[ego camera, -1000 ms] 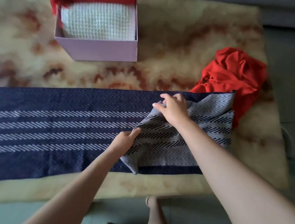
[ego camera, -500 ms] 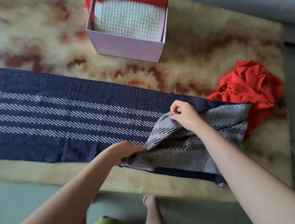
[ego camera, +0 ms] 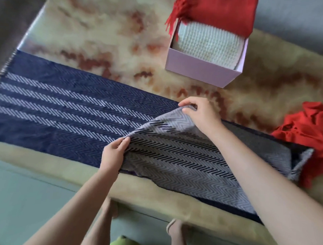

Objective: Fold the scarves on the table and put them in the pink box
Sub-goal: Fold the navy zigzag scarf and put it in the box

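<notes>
A long navy scarf with white herringbone stripes lies flat across the table. Its right end is turned over, grey underside up. My left hand pinches the near corner of that folded end. My right hand pinches the far corner. The pink box stands at the back right, holding a white knitted scarf and a red fringed scarf that drapes over its far rim. A crumpled red scarf lies at the right edge, touching the navy scarf's fold.
The table has a cream and rust marbled top. Its near edge runs just in front of the navy scarf. My legs and feet show below the edge over a green floor. A grey surface lies beyond the table's far side.
Both hands have carried the turned-over end leftward along the scarf, making the grey folded part longer. The camera has swung left, so the box and the red scarf now sit further right.
</notes>
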